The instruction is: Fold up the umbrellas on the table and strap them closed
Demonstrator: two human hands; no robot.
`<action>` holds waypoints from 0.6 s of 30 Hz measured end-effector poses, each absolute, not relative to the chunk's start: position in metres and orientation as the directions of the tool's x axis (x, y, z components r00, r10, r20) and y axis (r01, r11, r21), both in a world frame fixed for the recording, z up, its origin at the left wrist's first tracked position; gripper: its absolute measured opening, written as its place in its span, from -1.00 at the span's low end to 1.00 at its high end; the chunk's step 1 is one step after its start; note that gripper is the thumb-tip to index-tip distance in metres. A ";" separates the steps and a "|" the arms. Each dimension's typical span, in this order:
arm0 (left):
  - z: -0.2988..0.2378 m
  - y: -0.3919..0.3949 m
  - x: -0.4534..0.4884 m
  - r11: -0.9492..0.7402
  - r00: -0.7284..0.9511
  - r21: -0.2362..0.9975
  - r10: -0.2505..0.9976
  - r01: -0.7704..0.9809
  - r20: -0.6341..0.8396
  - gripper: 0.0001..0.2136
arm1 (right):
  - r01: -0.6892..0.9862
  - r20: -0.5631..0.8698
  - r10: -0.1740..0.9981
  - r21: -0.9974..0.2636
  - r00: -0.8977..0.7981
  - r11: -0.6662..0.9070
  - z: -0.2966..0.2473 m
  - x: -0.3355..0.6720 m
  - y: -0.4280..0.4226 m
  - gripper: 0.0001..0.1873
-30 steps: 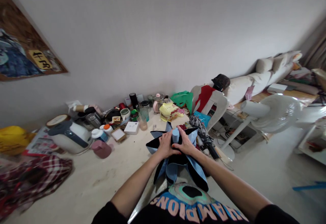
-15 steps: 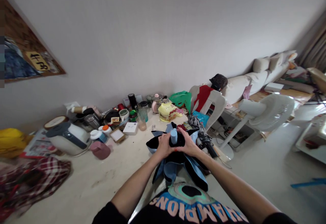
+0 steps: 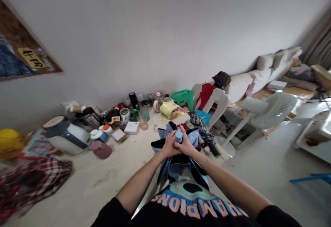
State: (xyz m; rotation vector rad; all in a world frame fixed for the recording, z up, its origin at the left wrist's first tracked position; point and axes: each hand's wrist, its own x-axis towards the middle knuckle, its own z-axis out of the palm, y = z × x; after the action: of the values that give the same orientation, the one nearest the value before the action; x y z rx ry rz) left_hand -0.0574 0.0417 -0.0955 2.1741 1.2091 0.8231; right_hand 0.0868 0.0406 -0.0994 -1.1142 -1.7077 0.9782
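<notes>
A folding umbrella (image 3: 178, 160), light blue outside and black inside, is held upright over the table's near edge, its loose panels fanning out. Both hands are wrapped round its gathered top. My left hand (image 3: 168, 145) grips from the left, my right hand (image 3: 186, 145) from the right. The light blue cap (image 3: 179, 136) of the umbrella sticks up between my fingers.
The cream table (image 3: 103, 180) carries a white kettle (image 3: 67, 141), a pink lidded pot (image 3: 101, 150), cups, jars, a yellow bag (image 3: 168, 110) and a plaid cloth (image 3: 31, 182). Beside it stand a white chair (image 3: 214, 104), a fan (image 3: 274, 111) and a sofa (image 3: 261, 73).
My hands stay on the umbrella's top and have closed in a little tighter round the blue cap. The view has shifted slightly.
</notes>
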 end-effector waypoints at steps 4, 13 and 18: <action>-0.091 0.041 -0.058 -0.476 0.365 0.759 0.870 0.445 0.332 -0.48 | 0.143 0.180 0.918 -0.959 -0.354 0.243 -0.090 0.094 0.041 0.14; -0.088 0.042 -0.060 -0.398 0.281 0.805 0.912 0.440 0.298 -0.85 | 0.211 -0.017 1.000 -0.977 0.020 -0.021 -0.055 0.130 0.024 -0.49; -0.091 0.036 -0.054 -0.405 0.281 0.795 0.910 0.452 0.304 -0.88 | -0.019 -0.444 0.849 -0.883 -0.285 -0.468 -0.040 0.140 -0.015 -0.58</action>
State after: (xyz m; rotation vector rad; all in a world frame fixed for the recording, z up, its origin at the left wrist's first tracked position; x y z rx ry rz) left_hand -0.0541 0.0364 -0.0912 1.9775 1.2186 1.0287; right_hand 0.1401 -0.0153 -0.0397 -1.3399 -1.0764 1.8178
